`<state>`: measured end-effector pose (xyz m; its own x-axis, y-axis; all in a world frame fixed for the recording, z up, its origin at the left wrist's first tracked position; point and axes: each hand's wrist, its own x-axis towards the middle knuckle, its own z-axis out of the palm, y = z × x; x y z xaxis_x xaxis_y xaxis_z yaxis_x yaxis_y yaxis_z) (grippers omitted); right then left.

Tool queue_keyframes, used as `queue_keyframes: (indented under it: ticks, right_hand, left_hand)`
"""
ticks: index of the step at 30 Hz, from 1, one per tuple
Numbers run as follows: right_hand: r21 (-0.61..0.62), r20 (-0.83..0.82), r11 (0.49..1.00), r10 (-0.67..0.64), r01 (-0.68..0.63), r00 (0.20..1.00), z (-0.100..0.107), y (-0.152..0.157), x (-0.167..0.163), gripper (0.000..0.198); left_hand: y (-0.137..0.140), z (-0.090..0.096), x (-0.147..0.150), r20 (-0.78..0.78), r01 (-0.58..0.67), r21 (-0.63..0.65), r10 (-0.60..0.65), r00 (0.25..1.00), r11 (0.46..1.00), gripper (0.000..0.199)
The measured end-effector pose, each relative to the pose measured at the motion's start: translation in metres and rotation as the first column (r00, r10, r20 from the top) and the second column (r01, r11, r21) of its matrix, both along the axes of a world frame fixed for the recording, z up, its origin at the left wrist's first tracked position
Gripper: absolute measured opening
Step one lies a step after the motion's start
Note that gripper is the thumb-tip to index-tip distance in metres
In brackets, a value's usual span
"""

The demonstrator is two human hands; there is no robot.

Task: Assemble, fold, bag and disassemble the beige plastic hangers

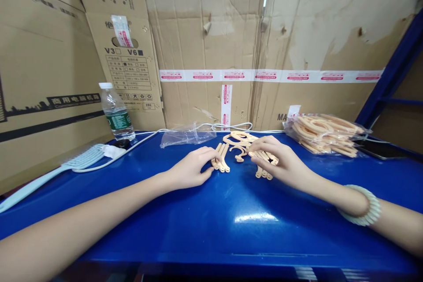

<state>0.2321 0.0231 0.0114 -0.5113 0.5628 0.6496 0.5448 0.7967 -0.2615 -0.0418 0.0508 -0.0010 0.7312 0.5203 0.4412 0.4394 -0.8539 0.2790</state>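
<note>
My left hand [195, 168] is at the left edge of a small row of slim beige plastic strips [225, 158] with holed ends. Its thumb and fingertips close around the leftmost strip. My right hand [284, 161] wears a pale beaded bracelet [370, 206] on the wrist. Thumb and index finger pinch a small beige plastic piece, mostly hidden by the fingers. Beneath that hand lie more beige strips [264, 172], partly covered. Between the hands rests a beige hook [239, 158], like a clothes hanger's. Looped beige pieces [236, 137] lie just behind it.
A plastic bag of beige loops [325, 134] sits back right, beside a dark flat device [383, 150]. A clear plastic wrapper [188, 136] and white cable [145, 142] lie behind. Left are a water bottle [116, 112] and light-blue hairbrush [49, 176]. Cardboard [211, 39] walls the blue table [211, 224].
</note>
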Motion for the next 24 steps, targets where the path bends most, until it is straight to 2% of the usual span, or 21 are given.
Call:
queue_keyframes:
  ticks: [3, 7, 11, 13, 16, 20, 24]
  right_hand:
    - [0.038, 0.085, 0.999, 0.018, -0.021, 0.996, 0.000, 0.015, -0.003, 0.011]
    - [0.031, 0.178, 0.999, 0.022, -0.028, 0.984, -0.004, 0.034, -0.016, 0.009]
    - [-0.051, 0.264, 0.997, 0.075, -0.064, 0.962, -0.005, 0.042, -0.021, 0.012]
    - [-0.079, 0.256, 0.994, 0.090, -0.072, 0.963, -0.001, 0.042, -0.015, 0.020]
    - [-0.109, 0.220, 0.992, 0.083, -0.060, 0.972, 0.007, 0.036, 0.004, 0.025]
    - [-0.211, 0.207, 0.977, 0.084, -0.039, 0.975, 0.011, 0.024, 0.029, 0.028]
    - [-0.262, 0.279, 0.964, 0.127, -0.052, 0.952, 0.011, 0.017, 0.039, 0.035]
  left_hand:
    - [-0.009, 0.000, 0.005, -0.022, -0.036, -0.020, 0.035, 0.999, 0.999, 0.033]
    - [-0.020, 0.000, 0.006, -0.151, -0.026, -0.123, 0.008, 0.988, 0.992, 0.054]
    - [-0.025, 0.000, 0.004, -0.203, 0.008, -0.170, -0.043, 0.978, 0.985, 0.053]
    - [-0.027, 0.000, 0.005, -0.216, 0.009, -0.115, -0.034, 0.976, 0.993, 0.049]
    - [-0.031, 0.001, 0.007, -0.247, 0.006, 0.038, 0.003, 0.969, 0.999, 0.041]
    - [-0.035, 0.000, 0.010, -0.292, 0.020, 0.240, 0.052, 0.955, 0.971, 0.035]
    - [-0.031, -0.002, 0.009, -0.291, 0.023, 0.321, 0.076, 0.954, 0.947, 0.032]
